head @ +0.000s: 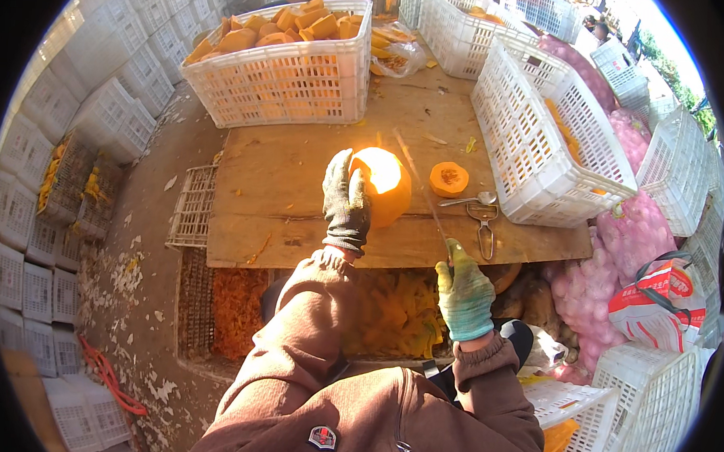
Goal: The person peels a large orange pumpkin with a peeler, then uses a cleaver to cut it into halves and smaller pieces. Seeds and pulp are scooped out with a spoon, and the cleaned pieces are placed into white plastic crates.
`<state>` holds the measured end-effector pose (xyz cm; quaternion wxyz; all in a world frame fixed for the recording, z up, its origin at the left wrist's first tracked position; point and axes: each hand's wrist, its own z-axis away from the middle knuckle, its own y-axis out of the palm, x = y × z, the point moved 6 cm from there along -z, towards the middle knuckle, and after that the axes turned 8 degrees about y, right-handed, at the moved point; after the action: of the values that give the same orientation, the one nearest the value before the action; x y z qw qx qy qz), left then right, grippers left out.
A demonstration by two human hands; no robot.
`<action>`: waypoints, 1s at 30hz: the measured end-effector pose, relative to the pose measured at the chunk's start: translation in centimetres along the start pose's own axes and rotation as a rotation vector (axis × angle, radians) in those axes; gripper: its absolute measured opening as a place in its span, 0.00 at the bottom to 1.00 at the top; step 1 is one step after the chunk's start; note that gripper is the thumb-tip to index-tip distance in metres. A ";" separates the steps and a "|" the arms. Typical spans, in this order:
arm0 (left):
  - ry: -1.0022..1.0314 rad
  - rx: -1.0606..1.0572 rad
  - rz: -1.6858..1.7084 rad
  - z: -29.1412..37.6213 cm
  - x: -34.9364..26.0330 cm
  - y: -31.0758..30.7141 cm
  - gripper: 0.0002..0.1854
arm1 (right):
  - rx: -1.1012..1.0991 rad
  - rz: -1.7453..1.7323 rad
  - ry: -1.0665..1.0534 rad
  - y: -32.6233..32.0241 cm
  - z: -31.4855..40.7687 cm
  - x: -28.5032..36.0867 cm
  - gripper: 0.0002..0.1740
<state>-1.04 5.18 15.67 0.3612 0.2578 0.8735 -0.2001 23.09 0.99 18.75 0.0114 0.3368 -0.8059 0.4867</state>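
Observation:
My left hand (pixel 346 204), in a dark work glove, rests against the left side of a peeled orange pumpkin piece (pixel 392 204) on the wooden table. Sunlight glares off the pumpkin's pale upper face. In my right hand (pixel 465 291), gloved in green, is the handle of a long thin-bladed knife (pixel 424 192). Its blade slants up and away, just right of the pumpkin and apart from it. A smaller cut pumpkin piece (pixel 449 179) shows its seedy hollow. Below it lie a metal spoon (pixel 469 200) and a peeler (pixel 483 226).
A white plastic crate (pixel 283 89) full of pumpkin chunks stands at the table's back left. Another crate (pixel 547 143) holds a few pieces at right. Scraps fill containers under the table (pixel 290 205). Pink mesh sacks (pixel 634 238) and stacked crates (pixel 112 118) flank the workplace.

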 end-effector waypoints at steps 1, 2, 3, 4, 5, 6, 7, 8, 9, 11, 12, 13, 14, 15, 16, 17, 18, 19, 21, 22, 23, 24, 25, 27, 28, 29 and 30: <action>0.048 0.012 -0.031 -0.2 -0.3 0.1 0.20 | 0.045 0.087 -0.024 -0.1 0.3 0.0 0.23; 0.096 0.024 -0.061 -0.4 -0.6 0.3 0.20 | 0.023 0.085 -0.082 -0.3 0.5 0.4 0.27; 0.167 0.013 -0.094 -0.5 -1.0 0.4 0.20 | 0.057 0.117 -0.123 -0.2 0.6 0.5 0.28; 0.147 0.031 -0.123 -0.6 -0.7 0.8 0.22 | 0.066 0.156 -0.151 0.0 0.6 0.5 0.30; 0.056 0.107 -0.165 -0.7 0.1 1.5 0.24 | 0.065 0.167 -0.198 0.1 0.7 0.6 0.32; 0.048 0.105 -0.183 -0.7 0.3 1.5 0.24 | 0.077 0.220 -0.213 0.5 0.6 0.4 0.37; 0.036 0.123 -0.208 -0.7 0.7 1.7 0.24 | 0.089 0.265 -0.194 0.8 0.7 0.1 0.38; 0.050 0.146 -0.249 -0.8 0.9 1.9 0.24 | 0.095 0.278 -0.201 1.1 0.7 -0.1 0.39; 0.080 0.166 -0.294 -0.7 1.0 2.1 0.24 | 0.114 0.304 -0.196 1.5 0.8 -0.2 0.39; 0.118 0.198 -0.328 -0.7 1.1 2.4 0.24 | 0.097 0.326 -0.220 2.0 0.4 -0.3 0.38; 0.126 0.210 -0.317 -0.6 1.1 2.4 0.24 | 0.075 0.345 -0.218 2.1 0.0 -0.3 0.38; 0.134 0.221 -0.306 -0.8 1.1 2.4 0.24 | 0.124 0.351 -0.196 2.6 -0.8 -0.5 0.38; -0.067 0.136 0.024 -0.4 1.8 2.0 0.23 | 0.154 0.359 -0.166 3.1 -1.8 -0.6 0.37; 0.016 0.093 -0.016 -0.4 1.1 1.6 0.23 | 0.268 0.368 -0.114 4.0 -2.8 -1.0 0.37; 0.057 0.072 -0.075 -0.4 0.6 1.3 0.23 | 0.339 0.309 -0.024 4.8 -4.5 -1.7 0.37; 0.117 0.052 -0.138 -0.4 -0.1 0.9 0.23 | 0.358 0.263 0.005 4.9 -6.3 -2.3 0.35; 0.116 0.058 -0.116 -0.5 -0.4 0.8 0.24 | 0.407 0.226 0.099 5.0 -7.4 -3.1 0.35; 0.093 0.071 -0.123 -0.6 -0.5 0.8 0.24 | 0.444 0.185 0.202 4.9 -8.1 -4.0 0.34; 0.086 0.062 -0.134 -0.7 -1.0 0.7 0.24 | 0.301 -0.053 0.210 3.4 -8.3 -4.0 0.33; 0.059 0.063 -0.140 -0.7 -1.0 0.8 0.24 | 0.252 -0.150 0.246 2.7 -7.6 -4.1 0.32; 0.046 0.055 -0.142 -0.7 -1.0 0.9 0.23 | 0.205 -0.158 0.172 1.8 -6.6 -3.5 0.31; 0.010 0.051 -0.148 -0.8 -0.9 0.9 0.23 | 0.210 -0.133 0.151 0.9 -5.0 -3.1 0.30; -0.065 0.024 0.084 -0.7 -0.4 0.8 0.23 | 0.195 -0.124 0.108 0.2 -3.4 -2.4 0.29; -0.271 -0.006 0.520 -0.3 1.0 0.8 0.23 | 0.168 -0.175 0.137 -0.5 -0.6 -1.2 0.29; -0.298 -0.128 0.875 -0.2 1.4 0.3 0.23 | 0.150 -0.204 0.145 -0.9 0.6 -0.4 0.29; -0.376 -0.165 0.659 0.0 2.4 -1.2 0.24 | 0.181 -0.247 0.222 -0.9 1.8 0.0 0.29; -0.436 -0.209 0.674 0.5 3.0 -1.9 0.24 | 0.180 -0.320 0.237 -1.0 2.3 0.5 0.28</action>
<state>-3.78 4.34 13.47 0.6072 0.4427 0.6591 -0.0307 24.02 -1.43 18.49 0.1530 0.4003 -0.6886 0.5849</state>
